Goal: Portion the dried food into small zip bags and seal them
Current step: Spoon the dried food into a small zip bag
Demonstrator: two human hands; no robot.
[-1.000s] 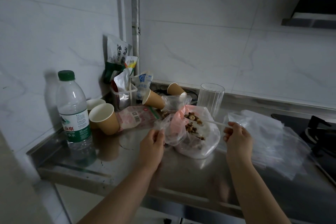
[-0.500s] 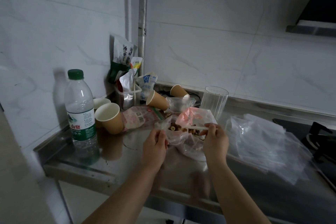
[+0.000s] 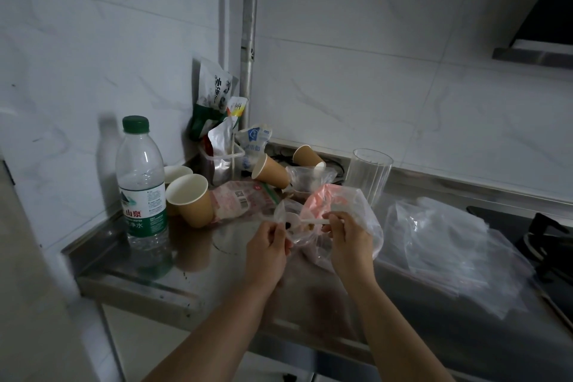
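Stainless steel counter (image 3: 192, 276), dim light, contents listed from its left edge to its right.

Left edge: clear water bottle (image 3: 142, 183), green cap, green-and-white label, upright.

Just right of the bottle: two tan paper cups (image 3: 190, 200), white inside, tilted with mouths up, one behind the other.

Back corner: several upright snack packets (image 3: 215, 102) against the wall beside a metal pipe (image 3: 249, 28); a small clear container (image 3: 221, 164) holding opened pouches below them.

Centre, toward the back edge: flat pink printed packet (image 3: 240, 198); two more tan paper cups (image 3: 269, 171) lying on their sides.

Front centre: left hand (image 3: 268, 250), fingers curled, pinching the mouth of a small zip bag (image 3: 286, 220), clear, held just above the counter. Right hand (image 3: 348, 239), thumb and fingers pinching a white spoon (image 3: 313, 222) whose bowl points at the bag's mouth; a few dark and brown pieces of dried food (image 3: 297, 226) sit at the bowl and the bag opening. Directly behind both hands: large clear bag (image 3: 356, 205) with a pink patch, resting on the counter.

Behind that bag: tall clear ribbed glass (image 3: 369, 174), upright.

Right portion: loose heap of clear plastic bags (image 3: 446, 245).

Far right edge: black stove burner (image 3: 548, 242), partly in view.
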